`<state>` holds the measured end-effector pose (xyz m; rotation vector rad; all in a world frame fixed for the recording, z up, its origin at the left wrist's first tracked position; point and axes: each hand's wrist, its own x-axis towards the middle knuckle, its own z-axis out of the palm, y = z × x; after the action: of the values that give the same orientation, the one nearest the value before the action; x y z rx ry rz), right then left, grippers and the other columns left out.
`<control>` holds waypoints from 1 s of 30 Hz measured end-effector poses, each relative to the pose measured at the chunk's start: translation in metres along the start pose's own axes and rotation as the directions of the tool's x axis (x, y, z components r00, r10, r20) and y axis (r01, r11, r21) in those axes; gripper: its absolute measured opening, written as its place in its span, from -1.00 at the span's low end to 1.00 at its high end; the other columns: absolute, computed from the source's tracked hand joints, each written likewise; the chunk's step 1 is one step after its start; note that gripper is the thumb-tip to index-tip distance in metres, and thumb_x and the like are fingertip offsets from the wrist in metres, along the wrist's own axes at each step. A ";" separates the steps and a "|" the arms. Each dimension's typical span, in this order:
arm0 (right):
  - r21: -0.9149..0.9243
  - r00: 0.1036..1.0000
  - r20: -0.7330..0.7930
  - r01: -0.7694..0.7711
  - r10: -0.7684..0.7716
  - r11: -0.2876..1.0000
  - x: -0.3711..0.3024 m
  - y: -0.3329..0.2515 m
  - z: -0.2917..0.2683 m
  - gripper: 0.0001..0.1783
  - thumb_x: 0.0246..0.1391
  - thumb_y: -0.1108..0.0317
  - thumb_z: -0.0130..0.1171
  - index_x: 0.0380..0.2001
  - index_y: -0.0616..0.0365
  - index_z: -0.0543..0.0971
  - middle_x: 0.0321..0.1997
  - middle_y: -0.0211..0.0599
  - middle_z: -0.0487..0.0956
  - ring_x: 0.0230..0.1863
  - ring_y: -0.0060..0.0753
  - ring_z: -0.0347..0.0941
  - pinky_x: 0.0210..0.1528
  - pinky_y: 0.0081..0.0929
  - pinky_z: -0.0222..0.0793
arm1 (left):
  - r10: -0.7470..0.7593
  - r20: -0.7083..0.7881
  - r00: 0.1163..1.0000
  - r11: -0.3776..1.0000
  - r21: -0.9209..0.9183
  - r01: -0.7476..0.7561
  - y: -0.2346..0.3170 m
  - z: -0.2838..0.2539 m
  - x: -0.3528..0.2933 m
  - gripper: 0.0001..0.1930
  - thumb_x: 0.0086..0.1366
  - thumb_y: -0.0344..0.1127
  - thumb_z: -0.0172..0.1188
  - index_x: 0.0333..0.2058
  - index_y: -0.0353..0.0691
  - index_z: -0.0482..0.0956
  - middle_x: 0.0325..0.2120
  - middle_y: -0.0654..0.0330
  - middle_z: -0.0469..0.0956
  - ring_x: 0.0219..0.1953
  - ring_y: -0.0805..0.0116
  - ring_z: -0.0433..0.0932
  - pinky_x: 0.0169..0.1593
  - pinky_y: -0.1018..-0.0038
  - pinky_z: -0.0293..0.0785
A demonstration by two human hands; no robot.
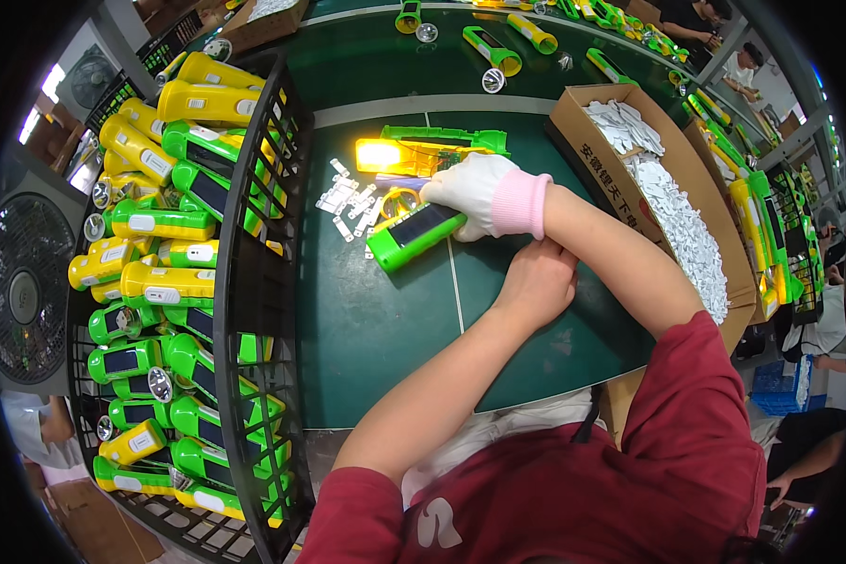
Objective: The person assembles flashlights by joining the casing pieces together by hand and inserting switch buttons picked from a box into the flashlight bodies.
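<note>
My right hand (477,195), in a white glove with a pink cuff, is closed on a green and yellow flashlight (414,237) with a dark solar panel, tilted above the green tabletop (376,329). Its fingertips are partly hidden. Bare and curled, my left hand (540,280) sits against the underside of my right forearm; its fingertips are out of sight, so anything in them is hidden. Beyond the glove lies an opened flashlight body (423,155) with a lit yellow lamp and a green shell half. Small white switch pieces (348,199) are scattered left of the held flashlight.
A black crate (244,282) full of green and yellow flashlights stands at the left. On the right is a cardboard box (573,117) heaped with white pieces (672,202). More flashlights (489,49) lie across the far belt. A fan (33,287) stands far left; people work beyond.
</note>
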<state>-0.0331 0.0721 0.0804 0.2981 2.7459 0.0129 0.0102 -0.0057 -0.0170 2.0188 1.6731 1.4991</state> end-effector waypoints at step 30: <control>0.825 0.504 -0.398 -0.169 0.767 0.539 -0.150 -0.054 0.077 -0.44 0.08 0.27 -0.02 0.19 0.01 0.23 -0.22 0.01 0.46 -0.28 0.09 0.44 -0.24 -0.17 0.34 | -0.412 0.533 0.739 -0.301 -0.845 0.442 -0.021 -0.015 0.017 -0.55 0.30 0.00 0.00 0.05 -0.13 0.33 -0.23 0.27 0.49 -0.22 0.44 0.49 -0.13 0.45 0.47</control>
<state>0.1201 -0.0140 0.0612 1.7185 3.1301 -1.0228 -0.0165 0.0094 -0.0129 0.3477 0.4677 1.4757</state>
